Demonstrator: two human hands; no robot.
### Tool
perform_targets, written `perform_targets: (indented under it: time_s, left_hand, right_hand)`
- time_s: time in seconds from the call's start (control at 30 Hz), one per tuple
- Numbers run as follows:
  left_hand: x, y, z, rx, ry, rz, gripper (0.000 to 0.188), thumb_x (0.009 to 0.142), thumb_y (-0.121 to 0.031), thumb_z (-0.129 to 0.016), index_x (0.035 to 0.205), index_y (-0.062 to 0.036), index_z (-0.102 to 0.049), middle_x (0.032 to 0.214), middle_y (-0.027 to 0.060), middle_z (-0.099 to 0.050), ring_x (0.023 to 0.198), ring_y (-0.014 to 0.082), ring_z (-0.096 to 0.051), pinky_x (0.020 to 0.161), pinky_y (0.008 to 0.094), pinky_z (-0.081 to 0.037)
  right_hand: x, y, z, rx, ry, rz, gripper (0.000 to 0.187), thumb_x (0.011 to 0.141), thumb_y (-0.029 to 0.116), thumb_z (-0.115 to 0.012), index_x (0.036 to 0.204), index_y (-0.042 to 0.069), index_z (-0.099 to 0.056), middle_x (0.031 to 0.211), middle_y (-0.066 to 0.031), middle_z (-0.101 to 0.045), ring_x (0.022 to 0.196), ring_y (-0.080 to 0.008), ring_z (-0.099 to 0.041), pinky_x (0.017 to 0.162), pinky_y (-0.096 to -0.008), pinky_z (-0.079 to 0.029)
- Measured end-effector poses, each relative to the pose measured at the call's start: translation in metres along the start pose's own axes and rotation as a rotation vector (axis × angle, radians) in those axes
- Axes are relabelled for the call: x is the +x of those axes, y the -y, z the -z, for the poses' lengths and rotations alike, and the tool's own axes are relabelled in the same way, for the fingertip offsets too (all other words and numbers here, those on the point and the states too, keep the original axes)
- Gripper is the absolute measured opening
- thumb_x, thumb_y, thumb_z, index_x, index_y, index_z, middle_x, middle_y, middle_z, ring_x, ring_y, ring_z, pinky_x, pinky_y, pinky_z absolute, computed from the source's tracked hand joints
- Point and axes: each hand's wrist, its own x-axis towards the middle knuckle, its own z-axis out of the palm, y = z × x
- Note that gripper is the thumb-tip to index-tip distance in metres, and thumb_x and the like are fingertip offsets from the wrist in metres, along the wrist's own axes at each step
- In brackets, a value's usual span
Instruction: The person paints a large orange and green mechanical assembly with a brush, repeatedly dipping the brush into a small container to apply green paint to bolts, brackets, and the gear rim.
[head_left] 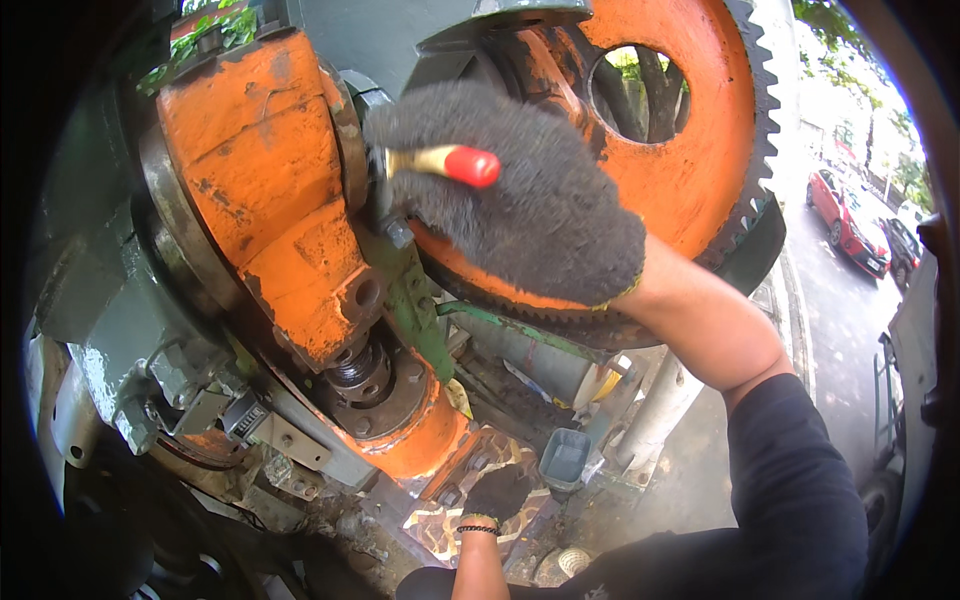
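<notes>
While the right hand (510,190), dark-gloved, is closed around what appears to be a brush (440,162), the handle lies nearly level across the front of the hand. Its red end points right; its other end points left and is too blurred to show the tip. The governing relation is this: the long axis of the brush runs from the hand toward the right side of the orange block (250,190), which lies just left of the fingers.

The right hand is the nearer one. The left hand (498,492), also gloved, is well below it, at a patterned sheet (435,525) near the foot of the orange cylinder (415,445); whether it grips anything cannot be told.

Behind the right hand stands the large toothed wheel (700,110), which probably limits room on that side. A bolt (398,233) projects at its lower left, a possible obstruction. A grey tub (566,458) stands just right of the left hand, with a white post (655,410) farther right
</notes>
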Motion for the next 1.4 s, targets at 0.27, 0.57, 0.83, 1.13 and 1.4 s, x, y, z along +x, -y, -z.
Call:
perform_targets:
  time_s: [0.27, 0.57, 0.83, 1.13, 1.4]
  left_hand:
    - [-0.015, -0.006, 0.001, 0.208, -0.249, -0.097, 0.018, 0.098, -0.014, -0.057, 0.098, -0.0096, -0.074, 0.098, 0.0091, -0.077, 0.093, 0.0293, -0.077, 0.078, 0.0451, -0.062]
    - [-0.005, 0.0, 0.004, -0.04, -0.042, 0.027, 0.049, 0.1, -0.045, -0.054, 0.125, -0.0079, -0.072, 0.125, 0.0262, -0.072, 0.119, 0.0428, -0.068, 0.101, 0.053, -0.052]
    - [0.01, 0.028, -0.02, -0.013, -0.091, -0.043, 0.051, 0.1, -0.044, -0.054, 0.126, -0.0038, -0.071, 0.126, 0.0263, -0.072, 0.119, 0.0431, -0.068, 0.101, 0.0533, -0.052]
    - [0.016, 0.035, -0.025, -0.02, -0.038, 0.013, 0.051, 0.099, -0.044, -0.055, 0.134, -0.0087, -0.07, 0.133, 0.0241, -0.07, 0.127, 0.0417, -0.066, 0.107, 0.0514, -0.05]
    - [0.012, 0.024, -0.025, 0.003, -0.016, 0.024, 0.054, 0.099, -0.046, -0.055, 0.138, -0.0102, -0.068, 0.136, 0.0227, -0.07, 0.128, 0.041, -0.065, 0.108, 0.0507, -0.05]
  right_hand:
    - [-0.012, 0.003, 0.015, 0.289, 0.031, -0.173, 0.032, 0.093, 0.006, -0.077, 0.125, 0.005, -0.073, 0.123, -0.0132, -0.075, 0.111, -0.0312, -0.073, 0.096, -0.0395, -0.058]
    - [0.006, 0.003, 0.001, 0.328, 0.105, -0.264, 0.015, 0.096, 0.015, -0.066, 0.107, 0.006, -0.071, 0.102, -0.0164, -0.072, 0.093, -0.0387, -0.07, 0.082, -0.048, -0.056]
    - [0.072, -0.02, 0.015, 0.246, 0.102, -0.178, 0.024, 0.102, 0.016, -0.066, 0.123, 0.005, -0.068, 0.106, -0.0226, -0.072, 0.097, -0.0403, -0.072, 0.085, -0.047, -0.056]
    - [0.045, -0.029, 0.009, 0.103, 0.047, 0.01, 0.032, 0.095, 0.015, -0.075, 0.127, 0.011, -0.073, 0.116, -0.0126, -0.076, 0.105, -0.0303, -0.074, 0.091, -0.0401, -0.058]
    - [0.009, 0.001, 0.014, 0.123, 0.345, 0.015, 0.048, 0.094, 0.011, -0.069, 0.141, 0.007, -0.063, 0.131, -0.0162, -0.072, 0.116, -0.036, -0.071, 0.098, -0.0436, -0.059]
